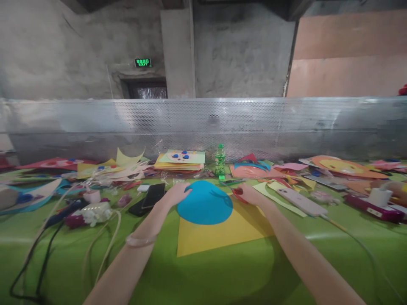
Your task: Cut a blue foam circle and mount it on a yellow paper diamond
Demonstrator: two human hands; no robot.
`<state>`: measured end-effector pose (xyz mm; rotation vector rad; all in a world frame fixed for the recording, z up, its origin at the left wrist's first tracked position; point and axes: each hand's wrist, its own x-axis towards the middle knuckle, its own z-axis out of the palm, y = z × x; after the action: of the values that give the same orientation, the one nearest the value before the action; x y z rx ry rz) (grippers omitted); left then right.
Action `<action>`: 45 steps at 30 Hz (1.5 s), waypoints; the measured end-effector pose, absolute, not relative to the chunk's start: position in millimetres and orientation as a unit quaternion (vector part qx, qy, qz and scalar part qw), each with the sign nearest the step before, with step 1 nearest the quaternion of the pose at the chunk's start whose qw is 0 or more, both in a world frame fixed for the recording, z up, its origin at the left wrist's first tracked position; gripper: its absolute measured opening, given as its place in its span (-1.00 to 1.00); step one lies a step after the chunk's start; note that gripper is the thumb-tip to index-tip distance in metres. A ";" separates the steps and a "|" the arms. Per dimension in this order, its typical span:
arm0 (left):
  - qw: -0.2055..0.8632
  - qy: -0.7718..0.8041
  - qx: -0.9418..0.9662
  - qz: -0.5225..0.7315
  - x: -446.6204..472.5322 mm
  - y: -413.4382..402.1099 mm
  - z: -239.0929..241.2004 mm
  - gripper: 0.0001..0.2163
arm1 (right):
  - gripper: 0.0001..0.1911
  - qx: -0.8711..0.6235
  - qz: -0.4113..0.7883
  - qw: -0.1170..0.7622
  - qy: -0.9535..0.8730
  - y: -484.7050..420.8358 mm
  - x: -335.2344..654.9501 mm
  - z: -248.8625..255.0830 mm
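A round piece of blue paper lies tilted over a yellow paper sheet in front of me. At its upper left edge, my left hand pinches the blue paper between thumb and fingers. My right hand is closed around the red handles of a pair of scissors, just right of the blue paper. The scissors' blades point left, and a dark shadow of scissors falls on the blue surface. Whether the blades touch the paper I cannot tell.
A green bottle stands behind the blue paper, beside stacked paper sheets. Dark phones lie left, a pale phone right. Power strips with cables sit on both sides. A perforated metal panel borders the green table.
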<state>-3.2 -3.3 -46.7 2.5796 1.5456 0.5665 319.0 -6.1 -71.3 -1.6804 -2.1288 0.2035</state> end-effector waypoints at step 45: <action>0.026 0.511 0.835 0.201 -7.8 -0.8 -47.8 -0.58 | -0.77 -0.610 0.062 0.196 -0.765 -2.8 319.0 -74.0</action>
<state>-7.8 -0.8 -47.8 2.5799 1.5801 0.6221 319.0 -2.8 -74.0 -1.7086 -2.1440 0.1736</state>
